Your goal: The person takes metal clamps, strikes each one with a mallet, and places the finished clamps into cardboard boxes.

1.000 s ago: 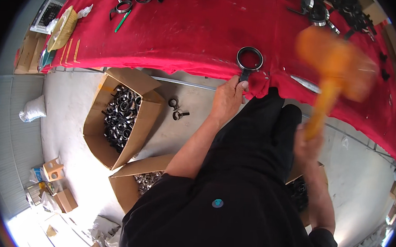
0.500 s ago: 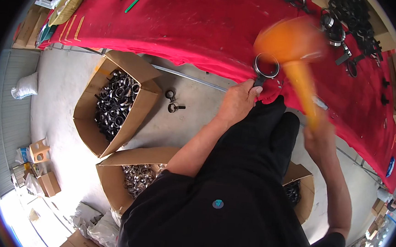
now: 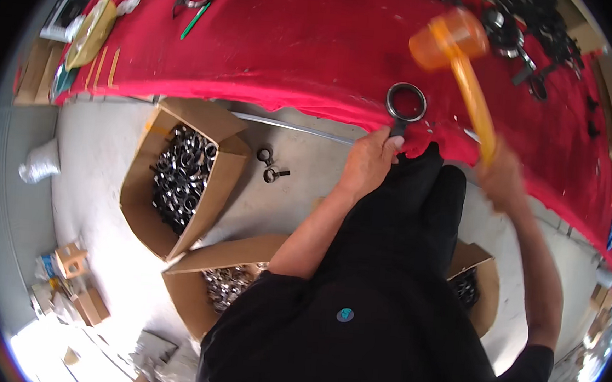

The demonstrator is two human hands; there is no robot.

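Observation:
My left hand [image 3: 370,163] is closed on the short black handle of a ring-shaped clamp [image 3: 400,118]. Its round metal-lined ring lies at the near edge of the red cloth, and the thumb presses along the handle. To the right, my right hand [image 3: 502,178] grips the yellow handle of an orange mallet [image 3: 450,40], slightly smeared by motion. The mallet's head is over the red cloth, beyond the ring and to its right, apart from it.
A red-covered table [image 3: 294,55] spans the far side. On it are black clamps [image 3: 505,38], a green pen [image 3: 194,21] and a yellow basket [image 3: 93,34]. Cardboard boxes of rings, one [image 3: 230,164] at left, stand near my legs. Two loose rings [image 3: 272,174] lie on the floor.
The mallet and my right hand have moved farther from me, and the mallet's head is less blurred. My left hand still holds the ring clamp at the cloth's edge. The whole view has shifted slightly.

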